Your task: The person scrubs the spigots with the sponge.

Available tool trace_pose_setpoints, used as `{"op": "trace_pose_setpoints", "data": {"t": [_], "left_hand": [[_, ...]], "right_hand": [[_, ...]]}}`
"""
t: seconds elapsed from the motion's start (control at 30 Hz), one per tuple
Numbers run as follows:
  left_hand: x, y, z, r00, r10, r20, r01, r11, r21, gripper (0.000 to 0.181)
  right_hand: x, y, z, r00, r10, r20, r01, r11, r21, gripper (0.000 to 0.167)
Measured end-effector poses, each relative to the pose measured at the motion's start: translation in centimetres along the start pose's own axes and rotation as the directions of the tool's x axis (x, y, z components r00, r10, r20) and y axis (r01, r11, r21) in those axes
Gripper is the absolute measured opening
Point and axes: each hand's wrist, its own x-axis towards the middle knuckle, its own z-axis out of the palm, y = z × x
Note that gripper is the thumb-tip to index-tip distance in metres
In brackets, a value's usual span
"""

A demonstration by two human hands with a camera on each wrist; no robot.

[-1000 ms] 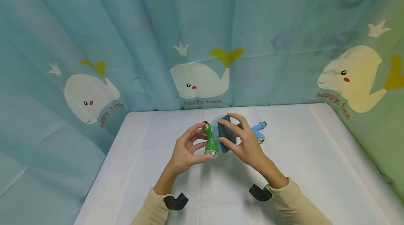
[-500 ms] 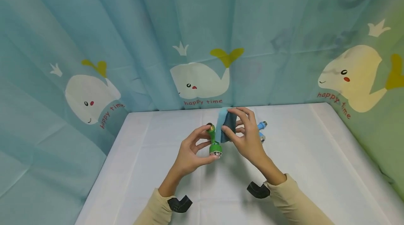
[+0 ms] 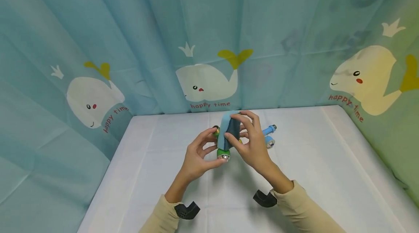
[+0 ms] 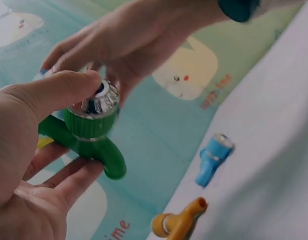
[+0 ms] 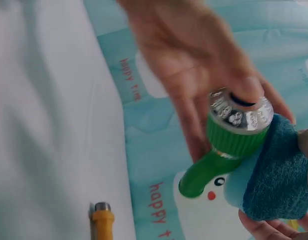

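My left hand (image 3: 196, 156) holds a small green faucet (image 3: 223, 152) above the table, its thumb on the silver cap and its fingers at the other end. My right hand (image 3: 253, 142) pinches a scouring sponge (image 3: 233, 133), light blue with a darker rough side. The sponge lies against the faucet's green body and covers its middle in the head view. From the right wrist, the sponge (image 5: 281, 175) sits beside the ribbed green collar, under the silver cap. The faucet's curved spout (image 4: 114, 160) shows uncovered in the left wrist view.
A blue faucet (image 3: 270, 129) lies on the white tablecloth (image 3: 314, 153), to the right of my hands. Near it is an orange faucet (image 4: 181, 222), mostly hidden behind my right hand in the head view. A whale-print curtain (image 3: 209, 44) hangs behind the table.
The right hand first raised the sponge, then brought it left across the front of the green faucet's middle. The left hand shifted slightly right with the faucet, then stayed about still.
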Motion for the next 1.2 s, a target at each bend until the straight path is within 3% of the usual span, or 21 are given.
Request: {"op": "trace_pose_setpoints", "data": {"t": [0.13, 0.33, 0.63, 0.9, 1.1, 1.2], "left_hand": [[-0.1, -0.1, 0.0, 1.000, -0.001, 0.002, 0.001, 1.000, -0.008, 0.087], [-0.2, -0.3, -0.1, 1.000, -0.012, -0.002, 0.012, 1.000, -0.018, 0.088], [-0.3, -0.3, -0.2, 0.999, -0.024, 0.022, 0.025, 0.999, -0.045, 0.089], [-0.3, 0.0, -1.0, 0.999, -0.022, 0.047, 0.026, 0.996, -0.086, 0.089], [-0.2, 0.1, -1.5, 0.999, -0.024, 0.045, 0.031, 0.984, -0.177, 0.088], [-0.2, 0.1, -1.7, 0.999, -0.035, 0.034, 0.041, 0.975, -0.217, 0.088]], "right_hand": [[0.2, 0.4, 0.0, 0.998, -0.055, 0.019, 0.056, 0.996, -0.069, 0.060], [0.1, 0.4, -0.2, 0.993, -0.120, -0.008, 0.119, 0.990, -0.078, 0.063], [-0.1, 0.7, -0.2, 0.991, -0.135, -0.007, 0.134, 0.986, -0.094, 0.061], [-0.3, 1.3, -1.4, 0.980, -0.050, 0.195, 0.059, 0.997, -0.041, 0.060], [-0.8, 1.9, -2.1, 0.927, -0.079, 0.368, 0.090, 0.996, -0.012, 0.057], [-1.0, 1.9, -2.3, 0.919, -0.090, 0.384, 0.102, 0.995, -0.011, 0.058]]}}
